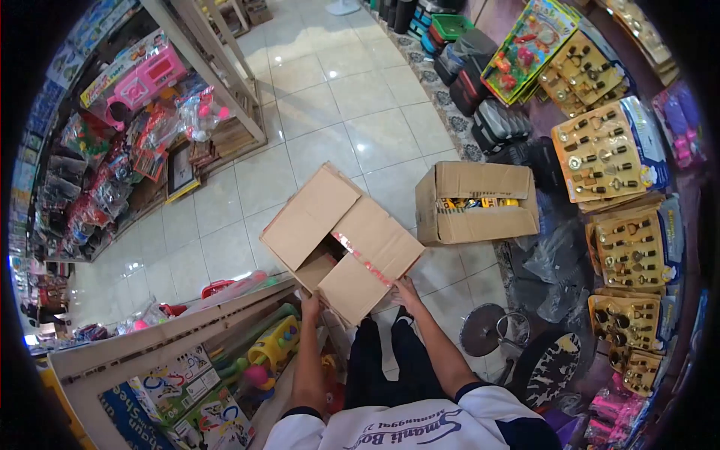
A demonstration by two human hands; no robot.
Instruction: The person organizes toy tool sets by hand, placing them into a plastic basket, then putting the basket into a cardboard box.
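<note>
Brown cardboard fills the middle of the view: a large cardboard box (341, 240) stands on the pale tiled floor (315, 97) with its flaps folded outward and a strip of red-printed tape along one flap edge. The box is seen from above, just in front of the person's dark trousers (386, 364). The left hand (310, 307) is pressed against the near left corner of the box, and the right hand (406, 291) is laid on the near flap at its right edge. Whether the fingers are spread or curled around the cardboard cannot be told, as they are partly hidden by the flap. A second cardboard box (476, 202), smaller and open at the top, stands just beside the first on its right, with yellow packaged goods seen inside. Toy shelves (150, 97) are seen at the left, a wooden rack of boxed toys (195, 360) at the lower left, and yellow carded display packs (604, 154) along the right.
</note>
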